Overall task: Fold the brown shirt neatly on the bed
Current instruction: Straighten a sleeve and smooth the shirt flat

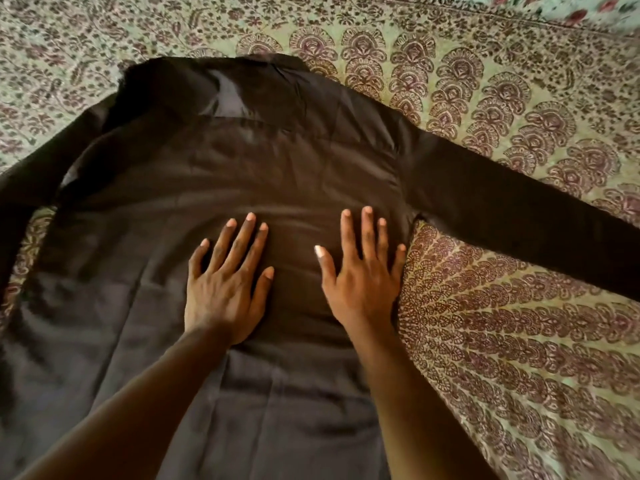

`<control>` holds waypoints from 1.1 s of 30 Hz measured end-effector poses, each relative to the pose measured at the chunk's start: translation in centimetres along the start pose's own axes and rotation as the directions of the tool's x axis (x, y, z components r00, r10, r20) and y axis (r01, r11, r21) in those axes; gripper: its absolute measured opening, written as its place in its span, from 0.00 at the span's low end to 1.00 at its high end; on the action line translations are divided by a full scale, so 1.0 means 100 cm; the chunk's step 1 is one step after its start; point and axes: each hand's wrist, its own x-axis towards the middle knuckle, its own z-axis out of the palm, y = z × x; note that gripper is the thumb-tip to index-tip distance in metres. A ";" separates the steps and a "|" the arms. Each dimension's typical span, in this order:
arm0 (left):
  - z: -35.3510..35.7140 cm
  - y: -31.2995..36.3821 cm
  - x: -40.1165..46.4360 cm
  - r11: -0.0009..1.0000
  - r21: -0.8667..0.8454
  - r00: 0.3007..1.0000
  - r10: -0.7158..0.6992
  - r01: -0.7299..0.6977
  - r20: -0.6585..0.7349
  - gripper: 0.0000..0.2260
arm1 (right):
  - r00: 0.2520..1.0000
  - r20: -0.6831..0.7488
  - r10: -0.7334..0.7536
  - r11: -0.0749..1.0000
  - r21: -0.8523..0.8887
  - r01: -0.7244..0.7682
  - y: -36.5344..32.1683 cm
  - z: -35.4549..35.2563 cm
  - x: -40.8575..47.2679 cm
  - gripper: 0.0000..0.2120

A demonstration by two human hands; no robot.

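Observation:
The brown shirt point(221, 168) lies spread flat on the bed, collar at the far end, hem toward me. Its right sleeve point(519, 209) stretches out to the right across the bedspread. The left sleeve point(31, 174) runs off the left edge of the view. My left hand point(227, 282) rests flat on the middle of the shirt, fingers spread. Beside it my right hand point(363, 271) presses flat on the shirt close to its right side seam, fingers apart. Neither hand grips any cloth.
A patterned bedspread point(502, 341) in green and maroon covers the bed all around the shirt. A floral cloth point(571, 8) shows at the far right corner.

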 end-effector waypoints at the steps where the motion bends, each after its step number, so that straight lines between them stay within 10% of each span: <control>1: 0.000 0.000 0.000 1.000 -0.001 1.000 -0.002 0.002 -0.002 0.29 | 0.998 -0.012 0.054 0.998 -0.030 -0.054 0.014 -0.002 -0.005 0.35; 5: 0.002 0.003 0.003 1.000 -0.012 1.000 -0.002 0.002 -0.028 0.29 | 0.974 -0.093 0.206 0.975 -0.060 -0.212 0.024 -0.012 -0.002 0.36; 11: 0.007 0.000 0.002 1.000 -0.001 1.000 -0.015 0.015 -0.013 0.29 | 0.995 0.016 -0.099 0.992 0.087 0.097 -0.036 0.003 -0.034 0.33; 19: 0.007 0.005 -0.003 0.998 -0.059 0.999 -0.021 0.020 -0.028 0.28 | 0.931 -0.008 0.366 0.930 -0.045 -0.365 0.027 -0.022 -0.115 0.35; 25: 0.008 -0.002 0.006 0.995 -0.098 0.998 0.006 -0.001 0.057 0.29 | 0.997 0.049 0.064 0.993 0.097 -0.068 -0.067 0.002 -0.083 0.32; 33: -0.015 -0.058 -0.029 0.926 -0.213 0.937 0.338 -0.313 0.090 0.29 | 0.815 0.032 0.578 0.816 -0.035 -0.577 -0.041 -0.016 -0.200 0.40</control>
